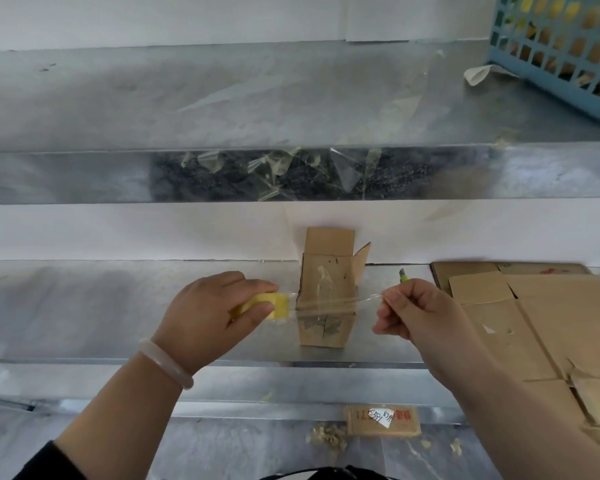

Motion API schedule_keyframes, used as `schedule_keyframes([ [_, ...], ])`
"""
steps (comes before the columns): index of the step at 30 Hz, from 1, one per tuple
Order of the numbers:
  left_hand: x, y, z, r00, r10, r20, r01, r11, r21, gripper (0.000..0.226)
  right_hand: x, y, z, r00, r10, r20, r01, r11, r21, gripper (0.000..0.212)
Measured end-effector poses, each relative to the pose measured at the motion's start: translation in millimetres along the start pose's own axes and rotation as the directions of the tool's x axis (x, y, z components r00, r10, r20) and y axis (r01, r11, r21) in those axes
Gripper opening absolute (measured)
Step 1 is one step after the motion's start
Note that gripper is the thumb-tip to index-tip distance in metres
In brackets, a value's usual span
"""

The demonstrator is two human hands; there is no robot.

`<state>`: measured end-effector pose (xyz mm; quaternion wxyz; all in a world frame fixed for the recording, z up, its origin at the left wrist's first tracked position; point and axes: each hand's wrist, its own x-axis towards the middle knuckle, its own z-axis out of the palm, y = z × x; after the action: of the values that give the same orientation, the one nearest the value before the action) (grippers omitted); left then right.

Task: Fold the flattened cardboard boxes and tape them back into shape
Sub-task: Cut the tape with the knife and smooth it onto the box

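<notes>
The left hand (205, 313) grips the yellow tape roll (269, 306); the right hand (416, 315) pinches the free end of the clear tape strip (340, 303). Between the two grips stands the small folded box (326, 296) (far flaps open), so the taut strip can come down flat across it.

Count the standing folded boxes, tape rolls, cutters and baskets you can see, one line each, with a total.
standing folded box: 1
tape roll: 1
cutter: 1
blue basket: 1
Total: 4
</notes>
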<state>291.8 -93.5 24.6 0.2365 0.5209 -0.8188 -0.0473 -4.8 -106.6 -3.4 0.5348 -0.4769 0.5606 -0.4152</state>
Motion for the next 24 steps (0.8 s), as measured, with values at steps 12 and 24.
schedule_keyframes([
  [12, 13.0, -5.7, 22.6, 0.999, 0.030, 0.031, -0.036, 0.974, 0.225, 0.052, 2.4, 25.2, -4.3, 0.994, 0.055, -0.090, -0.058, 0.998, -0.024, 0.014],
  [24, 13.9, -18.5, 54.2, 0.996, 0.030, 0.079, -0.046, 0.975, 0.217, 0.049, 20.7, 68.9, 13.8, 0.966, 0.217, -0.141, -0.195, 0.969, 0.154, 0.012],
])
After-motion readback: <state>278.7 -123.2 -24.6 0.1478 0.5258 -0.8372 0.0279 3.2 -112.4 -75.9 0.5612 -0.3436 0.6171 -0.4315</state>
